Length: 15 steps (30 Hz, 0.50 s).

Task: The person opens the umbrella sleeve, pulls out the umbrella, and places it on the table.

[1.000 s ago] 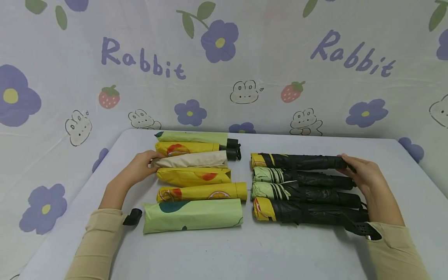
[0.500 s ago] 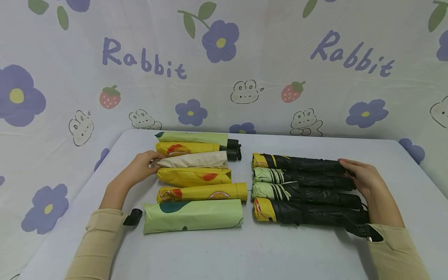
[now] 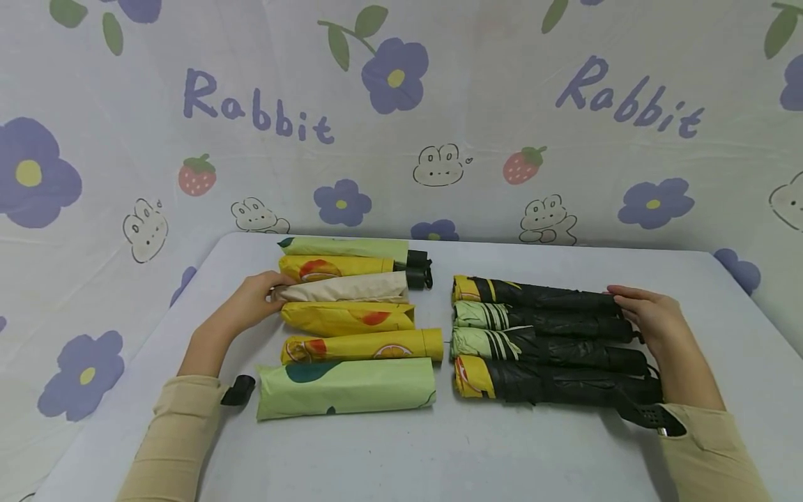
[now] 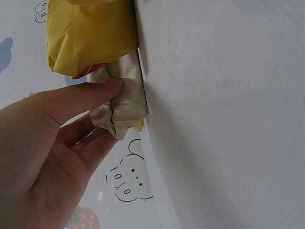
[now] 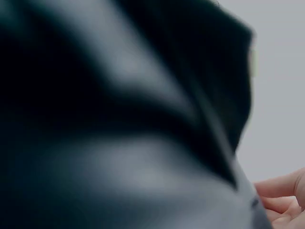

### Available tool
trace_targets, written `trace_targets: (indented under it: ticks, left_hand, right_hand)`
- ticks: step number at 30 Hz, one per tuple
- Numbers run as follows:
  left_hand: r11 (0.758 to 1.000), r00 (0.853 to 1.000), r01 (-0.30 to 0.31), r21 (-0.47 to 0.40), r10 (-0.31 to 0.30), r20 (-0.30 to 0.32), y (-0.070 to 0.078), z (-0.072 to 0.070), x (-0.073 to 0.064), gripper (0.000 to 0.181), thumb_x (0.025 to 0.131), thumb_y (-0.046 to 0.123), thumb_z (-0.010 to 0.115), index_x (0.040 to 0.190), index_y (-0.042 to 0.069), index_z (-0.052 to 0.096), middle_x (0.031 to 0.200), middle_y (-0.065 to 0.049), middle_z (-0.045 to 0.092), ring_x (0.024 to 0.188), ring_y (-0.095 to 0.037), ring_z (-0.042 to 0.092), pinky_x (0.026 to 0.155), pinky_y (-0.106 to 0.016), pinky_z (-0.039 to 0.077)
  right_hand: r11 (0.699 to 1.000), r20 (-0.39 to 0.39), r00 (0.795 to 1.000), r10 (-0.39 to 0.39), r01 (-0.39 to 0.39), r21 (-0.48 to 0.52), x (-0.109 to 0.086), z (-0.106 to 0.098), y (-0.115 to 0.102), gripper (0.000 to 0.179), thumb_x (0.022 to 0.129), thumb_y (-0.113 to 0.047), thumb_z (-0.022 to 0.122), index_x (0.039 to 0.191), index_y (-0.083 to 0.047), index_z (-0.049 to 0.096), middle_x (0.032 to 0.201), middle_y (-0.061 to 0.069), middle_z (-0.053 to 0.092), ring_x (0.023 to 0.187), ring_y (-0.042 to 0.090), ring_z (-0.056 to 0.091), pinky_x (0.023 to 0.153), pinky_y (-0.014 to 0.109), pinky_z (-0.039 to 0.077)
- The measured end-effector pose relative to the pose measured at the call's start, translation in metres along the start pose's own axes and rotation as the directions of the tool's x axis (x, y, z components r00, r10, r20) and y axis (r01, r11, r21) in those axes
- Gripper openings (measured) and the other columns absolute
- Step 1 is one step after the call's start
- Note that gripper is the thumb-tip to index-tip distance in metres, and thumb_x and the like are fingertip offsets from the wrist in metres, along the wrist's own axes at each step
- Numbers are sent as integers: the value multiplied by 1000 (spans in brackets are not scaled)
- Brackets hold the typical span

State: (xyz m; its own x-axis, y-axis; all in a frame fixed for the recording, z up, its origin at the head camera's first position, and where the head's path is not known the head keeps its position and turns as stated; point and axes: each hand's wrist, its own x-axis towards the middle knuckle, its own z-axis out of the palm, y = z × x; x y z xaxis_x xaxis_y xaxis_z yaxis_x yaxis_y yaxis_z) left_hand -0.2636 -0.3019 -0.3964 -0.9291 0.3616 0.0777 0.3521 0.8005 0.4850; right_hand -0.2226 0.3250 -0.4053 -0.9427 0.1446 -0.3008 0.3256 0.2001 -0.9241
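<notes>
My left hand pinches the left end of a folded umbrella in a beige sleeve. In the left wrist view, thumb and fingers hold the sleeve's crumpled fabric, below a yellow sleeve. At the right, my right hand is at the right end of the farthest black folded umbrella, its fingers fairly straight against that end. The right wrist view is mostly blocked by blurred dark umbrella fabric; part of the right hand shows at its lower right corner.
Beside the beige sleeve lie yellow and green sleeves, several in a column. More black folded umbrellas lie below the farthest one in the right column. A patterned cloth hangs behind the white table.
The right end of the farthest black umbrella has dropped slightly nearer the umbrella below it, and my right fingers have loosened from around it. The left hand stays put on the beige sleeve.
</notes>
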Motion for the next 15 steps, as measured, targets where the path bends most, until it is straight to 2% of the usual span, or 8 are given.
trace_targets:
  ticks: [2,4,7,10,15]
  left_hand:
    - [1000,1000,0,0,0,-1,0,0,0,31,88,-4,63,119,-5,63,117,-25,64,106,-36,60,94,-53,51]
    - [1000,1000,-3,0,3,-3,0,0,0,31,88,-4,63,119,-5,63,117,-25,64,106,-36,60,93,-53,51]
    - [1000,1000,-8,-1,8,-4,0,0,1,31,88,-5,62,119,-6,63,118,-26,63,107,-37,60,93,-53,51]
    - [1000,1000,-7,-4,7,-6,0,0,1,32,87,-5,62,119,-6,62,118,-26,63,107,-37,60,93,-54,51]
    - [1000,1000,7,-7,-7,-2,0,0,1,33,87,-4,62,120,-5,62,119,-25,63,109,-37,59,95,-54,50]
  right_hand:
    - [999,-14,1000,2,-2,-40,0,0,0,58,102,-32,49,151,-7,33,146,-1,44,152,31,15,125,48,12]
    - [998,-18,1000,0,-1,-65,0,0,0,61,102,-34,49,152,-4,30,149,-1,41,152,29,16,124,43,18]
    - [996,-15,1000,-8,6,-86,-1,-1,0,63,101,-36,51,152,-5,31,125,-14,51,151,27,20,123,41,22]
    - [996,-5,1000,-13,13,-84,-1,-1,-1,65,100,-38,51,152,-6,31,106,-28,46,150,26,21,123,42,21]
    - [996,7,1000,-14,15,-83,-2,-2,-1,67,99,-41,53,152,-7,31,105,-29,45,148,19,26,124,43,20]
